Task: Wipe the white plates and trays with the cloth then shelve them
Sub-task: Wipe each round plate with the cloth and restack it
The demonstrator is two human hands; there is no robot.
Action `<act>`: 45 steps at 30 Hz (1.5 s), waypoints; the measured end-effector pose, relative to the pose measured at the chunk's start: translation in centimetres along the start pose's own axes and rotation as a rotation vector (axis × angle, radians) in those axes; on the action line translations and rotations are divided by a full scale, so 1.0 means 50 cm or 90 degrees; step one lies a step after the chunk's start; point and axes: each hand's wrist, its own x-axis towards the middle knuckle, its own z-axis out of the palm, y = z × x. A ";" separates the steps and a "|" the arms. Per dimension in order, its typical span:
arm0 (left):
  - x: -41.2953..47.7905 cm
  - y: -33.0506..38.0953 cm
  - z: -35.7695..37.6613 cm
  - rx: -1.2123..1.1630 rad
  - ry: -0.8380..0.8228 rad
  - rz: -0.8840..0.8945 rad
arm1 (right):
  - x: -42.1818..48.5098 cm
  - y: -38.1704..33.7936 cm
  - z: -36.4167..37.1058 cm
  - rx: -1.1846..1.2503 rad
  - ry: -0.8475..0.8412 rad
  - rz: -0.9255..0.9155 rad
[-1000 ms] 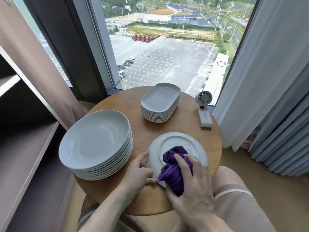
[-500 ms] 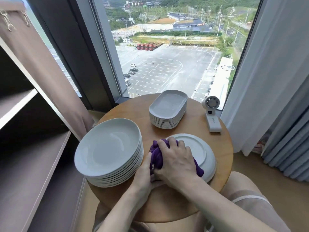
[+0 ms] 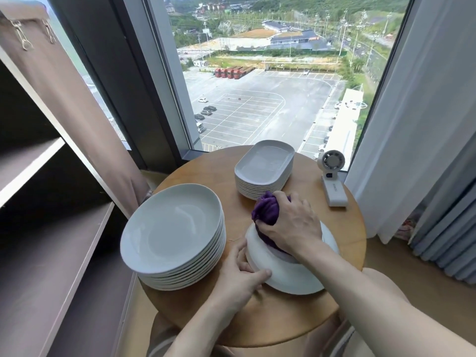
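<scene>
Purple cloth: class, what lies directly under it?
An upside-down white plate, held by the left hand. The right hand grips the purple cloth, which hides the plate's middle.

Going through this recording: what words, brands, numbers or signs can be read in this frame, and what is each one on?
No text reads clearly.
white fan: small grey print along its base, too blurred to read.
distant building outside the window: a reddish sign, too small to read.
stack of plates, stack of trays, upturned plate, purple cloth: no markings visible.
</scene>
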 end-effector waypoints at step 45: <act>0.025 -0.040 -0.002 0.093 0.040 0.026 | 0.041 0.075 0.005 -0.015 0.037 -0.054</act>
